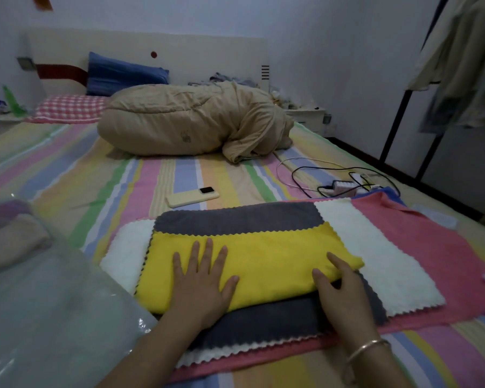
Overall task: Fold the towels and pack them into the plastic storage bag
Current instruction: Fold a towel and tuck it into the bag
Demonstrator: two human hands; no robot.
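Both hands, left (205, 278) and right (339, 287), flat on yellow towel (263, 256)

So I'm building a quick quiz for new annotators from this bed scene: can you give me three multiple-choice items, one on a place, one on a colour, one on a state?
1. Where does the phone lie?
A. on the striped sheet beyond the towels
B. on the yellow towel
C. inside the plastic bag

2. What colour is the towel directly under the yellow towel?
A. pink
B. dark grey
C. green

3. How is the left hand?
A. clenched in a fist
B. flat, fingers spread on the yellow towel
C. lifted off the bed

Key: 1 A, it lies on the sheet behind the stack; 2 B, the grey towel shows on both sides; 3 B, palm down on yellow.
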